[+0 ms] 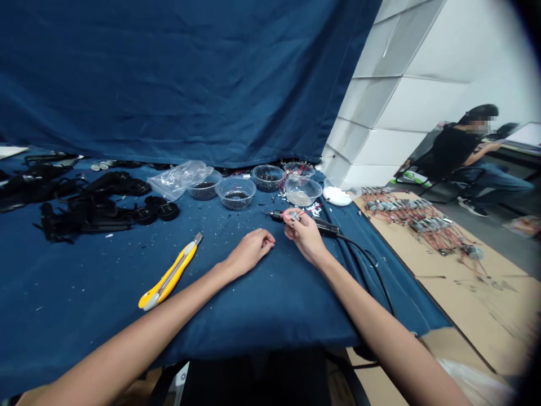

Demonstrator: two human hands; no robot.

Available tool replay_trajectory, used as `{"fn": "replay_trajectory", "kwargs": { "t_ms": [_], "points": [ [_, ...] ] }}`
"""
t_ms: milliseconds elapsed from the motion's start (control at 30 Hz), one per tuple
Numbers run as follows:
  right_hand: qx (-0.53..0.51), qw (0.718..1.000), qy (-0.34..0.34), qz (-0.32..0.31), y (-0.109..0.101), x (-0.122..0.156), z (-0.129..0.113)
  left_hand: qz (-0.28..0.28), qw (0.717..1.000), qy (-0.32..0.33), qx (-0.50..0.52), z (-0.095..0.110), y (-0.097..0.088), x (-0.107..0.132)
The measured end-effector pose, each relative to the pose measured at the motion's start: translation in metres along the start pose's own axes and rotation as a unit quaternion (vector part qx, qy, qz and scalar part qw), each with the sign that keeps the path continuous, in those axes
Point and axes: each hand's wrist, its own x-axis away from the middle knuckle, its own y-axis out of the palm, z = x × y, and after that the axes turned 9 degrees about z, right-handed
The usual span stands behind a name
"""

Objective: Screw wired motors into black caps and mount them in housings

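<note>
My right hand [306, 235] is closed in a pinch on a small pale part with a red wire [293, 215]; the fingers cover much of it. Just behind that hand lies a black electric screwdriver [325, 228], its bit pointing left and its cable running off to the right. My left hand [251, 251] rests on the blue cloth, fingers curled together, with nothing showing in them. A yellow utility knife [171, 273] lies to the left of that hand, near the forearm.
Clear bowls of small dark screws [235, 194] and one of silvery bits [302, 193] stand behind the hands. A plastic bag [180, 179] and black parts [84, 217] lie left. Wired motors [431, 223] cover cardboard at right. A person [454, 146] sits beyond.
</note>
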Motion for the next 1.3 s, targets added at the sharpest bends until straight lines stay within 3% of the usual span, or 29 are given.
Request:
{"fn": "replay_trajectory", "kwargs": {
  "t_ms": [133, 233, 400, 633, 800, 1133, 1300],
  "points": [
    [0.190, 0.980, 0.016, -0.057, -0.010, 0.004, 0.015, -0.012, 1.000, -0.009, 0.014, -0.006, 0.007, -0.002],
    [0.254, 0.964, 0.017, -0.083, -0.013, 0.006, 0.015, -0.013, 1.000, -0.021, 0.016, -0.010, 0.008, -0.002],
    [0.294, 0.949, 0.044, -0.101, -0.015, 0.004, 0.015, -0.006, 1.000, -0.018, -0.015, -0.010, 0.008, -0.004],
    [0.311, 0.945, 0.081, -0.067, -0.016, 0.001, 0.022, -0.022, 0.996, -0.023, -0.082, -0.003, 0.007, -0.007],
    [0.331, 0.941, 0.031, -0.055, -0.018, 0.001, 0.030, -0.032, 0.995, -0.023, -0.087, -0.003, 0.007, -0.008],
    [0.418, 0.905, -0.049, -0.066, -0.016, 0.002, 0.032, -0.024, 0.993, 0.031, -0.113, -0.011, 0.011, -0.005],
    [0.386, 0.920, -0.026, -0.065, -0.019, 0.004, 0.030, -0.023, 0.995, 0.003, -0.093, -0.008, 0.007, -0.003]
  ]
}}
